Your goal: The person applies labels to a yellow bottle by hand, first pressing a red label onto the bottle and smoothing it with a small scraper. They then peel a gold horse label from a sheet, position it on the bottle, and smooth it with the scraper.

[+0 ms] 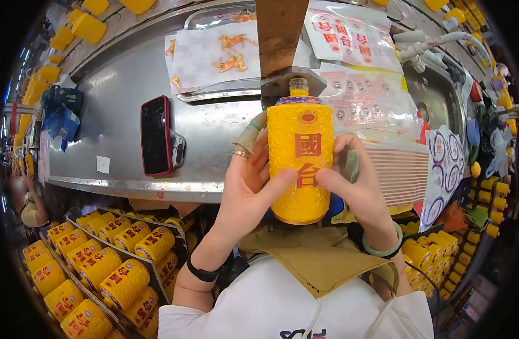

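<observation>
Between my two hands is a yellow embossed bottle with red characters down its front and a blue patterned band at its shoulder. Its clear glass neck points away from me, toward a metal bracket on a brown post. My left hand wraps the left side, its thumb on the lower front; a finger cot and a ring are on it. On the right side, my right hand grips the bottle with its thumb pressed on the lower red character. A greenish cover is on one of its fingers.
A phone lies on the steel table. Behind it are sheets of gold horse decals. Sheets of red character decals and a sink are at right. Crates of yellow bottles stand lower left. A brown post rises centrally.
</observation>
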Demonstrator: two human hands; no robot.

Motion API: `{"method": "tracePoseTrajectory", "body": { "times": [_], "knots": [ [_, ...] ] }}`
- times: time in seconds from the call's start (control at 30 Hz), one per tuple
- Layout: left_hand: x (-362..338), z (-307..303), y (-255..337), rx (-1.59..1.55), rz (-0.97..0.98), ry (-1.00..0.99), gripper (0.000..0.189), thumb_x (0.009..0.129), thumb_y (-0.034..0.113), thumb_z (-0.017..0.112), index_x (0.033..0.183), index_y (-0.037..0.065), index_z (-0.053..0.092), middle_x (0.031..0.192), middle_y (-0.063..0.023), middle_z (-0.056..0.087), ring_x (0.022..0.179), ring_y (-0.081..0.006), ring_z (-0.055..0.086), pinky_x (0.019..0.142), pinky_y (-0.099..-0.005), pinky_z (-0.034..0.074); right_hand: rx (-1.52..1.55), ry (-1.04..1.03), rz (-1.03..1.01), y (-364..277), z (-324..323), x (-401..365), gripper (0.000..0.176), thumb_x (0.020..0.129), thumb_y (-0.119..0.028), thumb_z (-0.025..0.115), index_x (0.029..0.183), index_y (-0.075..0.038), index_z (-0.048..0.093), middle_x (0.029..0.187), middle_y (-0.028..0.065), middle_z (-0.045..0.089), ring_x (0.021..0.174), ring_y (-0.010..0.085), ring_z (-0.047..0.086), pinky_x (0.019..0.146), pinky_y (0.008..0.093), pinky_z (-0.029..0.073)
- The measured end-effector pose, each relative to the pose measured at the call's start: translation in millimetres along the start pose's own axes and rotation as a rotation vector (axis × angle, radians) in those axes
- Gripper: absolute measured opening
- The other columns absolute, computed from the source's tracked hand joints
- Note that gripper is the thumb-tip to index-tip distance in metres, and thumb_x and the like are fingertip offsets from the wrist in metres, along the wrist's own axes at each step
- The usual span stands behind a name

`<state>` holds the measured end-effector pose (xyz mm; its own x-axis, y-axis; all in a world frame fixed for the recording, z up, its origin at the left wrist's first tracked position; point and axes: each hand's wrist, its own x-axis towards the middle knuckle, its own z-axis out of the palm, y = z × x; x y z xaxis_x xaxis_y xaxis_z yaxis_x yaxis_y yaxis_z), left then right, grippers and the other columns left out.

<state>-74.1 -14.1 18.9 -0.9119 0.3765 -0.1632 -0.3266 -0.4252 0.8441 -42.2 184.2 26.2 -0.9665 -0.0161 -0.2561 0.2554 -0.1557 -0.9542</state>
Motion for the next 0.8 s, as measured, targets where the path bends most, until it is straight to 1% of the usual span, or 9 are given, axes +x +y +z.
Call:
{"method": "tracePoseTrajectory", "body": {
  "times": [0.33,0.4,0.43,0.5,0.53,0.57,0.67,0.7,0.8],
  "knots": [
    [0.2,-1.1,-3.5,0.064,0.042,-0.019,0.087,0.092,0.000,0.073,0.159,-0.001,0.018,0.158,-0.0185,0.037,0.146,-0.0260,0.040,0.120,-0.0407,0.034,-0.040,-0.005,0.029,-1.8,-5.2,0.4,0.041,0.088,-0.017,0.083,0.110,-0.008,0.048,0.091,-0.0022,0.050,0.083,0.0065,0.046,0.075,0.0215,0.040],
    [-0.4,-0.8,-0.8,0.024,0.024,-0.025,0.084,0.094,0.001,0.070,0.159,-0.001,0.018,0.158,-0.0188,0.037,0.146,-0.0263,0.039,0.120,-0.0410,0.033,-0.149,-0.049,-0.050,-18.5,-7.9,2.3,0.040,0.092,-0.009,0.076,0.123,-0.004,0.050,0.100,0.0008,0.055,0.092,0.0075,0.051,0.082,0.0230,0.043],
    [0.0,-0.7,0.9,-0.013,0.011,-0.031,0.080,0.096,0.003,0.067,0.159,-0.001,0.019,0.158,-0.0191,0.036,0.147,-0.0267,0.038,0.121,-0.0413,0.032,-0.151,-0.050,-0.053,-32.4,-6.5,1.6,0.040,0.092,-0.009,0.076,0.123,-0.004,0.050,0.100,0.0008,0.055,0.092,0.0075,0.051,0.082,0.0230,0.043],
    [0.4,-2.4,-0.5,-0.021,0.017,-0.021,0.074,0.099,0.006,0.063,0.159,-0.002,0.020,0.159,-0.0191,0.036,0.147,-0.0268,0.038,0.121,-0.0415,0.030,-0.125,0.021,-0.022,-57.9,-2.7,1.6,0.042,0.095,0.000,0.066,0.134,-0.001,0.050,0.111,0.0035,0.058,0.103,0.0092,0.054,0.089,0.0255,0.045],
    [2.2,-2.8,-0.2,-0.028,0.022,-0.011,0.069,0.103,0.009,0.058,0.159,-0.002,0.020,0.159,-0.0191,0.036,0.148,-0.0270,0.037,0.122,-0.0418,0.028,-0.425,0.046,-0.359,-53.9,-4.0,7.9,0.039,0.094,0.005,0.061,0.132,0.000,0.056,0.111,0.0065,0.063,0.101,0.0156,0.060,0.090,0.0310,0.047],
    [2.5,-2.2,0.7,-0.027,0.032,-0.018,0.069,0.103,0.009,0.058,0.159,-0.002,0.020,0.159,-0.0191,0.036,0.148,-0.0270,0.037,0.122,-0.0418,0.028,-0.428,0.049,-0.371,-58.4,-2.2,10.4,0.039,0.094,0.005,0.061,0.132,0.000,0.056,0.111,0.0065,0.063,0.101,0.0156,0.060,0.090,0.0310,0.047],
    [-0.5,-0.5,-0.1,-0.015,0.006,0.012,0.063,0.106,0.015,0.051,0.159,-0.003,0.022,0.160,-0.0185,0.036,0.148,-0.0269,0.036,0.123,-0.0417,0.025,-0.935,-0.030,-0.927,-64.5,0.7,14.8,0.023,0.081,-0.001,0.069,0.104,-0.005,0.072,0.098,0.0051,0.071,0.089,0.0240,0.065,0.083,0.0358,0.050],
    [-0.8,-0.1,-0.1,-0.015,0.010,0.018,0.063,0.106,0.015,0.051,0.159,-0.003,0.023,0.160,-0.0182,0.037,0.148,-0.0267,0.036,0.123,-0.0416,0.026,-0.935,-0.027,-0.923,-63.4,-0.4,10.9,0.023,0.081,-0.001,0.069,0.104,-0.005,0.072,0.098,0.0051,0.071,0.089,0.0240,0.065,0.083,0.0358,0.050],
    [-0.3,0.0,-1.6,-0.003,0.020,0.020,0.062,0.106,0.015,0.050,0.159,-0.003,0.023,0.159,-0.0181,0.038,0.148,-0.0264,0.037,0.122,-0.0413,0.026,-1.137,-0.160,-1.176,-47.9,-5.2,-6.4,0.026,0.075,-0.010,0.073,0.101,-0.011,0.073,0.099,0.0012,0.071,0.084,0.0164,0.064,0.074,0.0317,0.049]
  ]
}}
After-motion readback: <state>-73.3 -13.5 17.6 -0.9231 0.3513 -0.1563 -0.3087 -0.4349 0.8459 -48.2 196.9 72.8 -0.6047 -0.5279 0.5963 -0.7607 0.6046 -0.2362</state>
